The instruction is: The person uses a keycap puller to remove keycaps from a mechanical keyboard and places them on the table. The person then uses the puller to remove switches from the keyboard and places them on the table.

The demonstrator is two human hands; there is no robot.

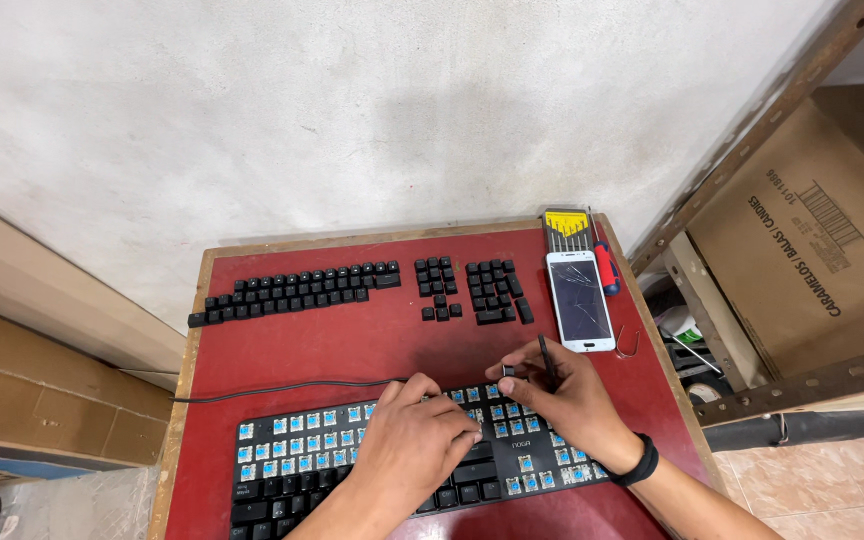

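Hands (492, 420) rest on keyboard (282, 470); screwdriver case (565, 230) holds screwdrivers.

A black keyboard (372, 470) lies flat on the red bench, along its near edge. Most of its caps are off, baring rows of blue switches on white bases, while its nearest rows keep their black caps. Its black cable (282, 388) runs off to the left. A small black keycap (508, 371) sits pinched just above the keyboard's far edge. A thin dark tool (546, 360) stands tilted just beside it.
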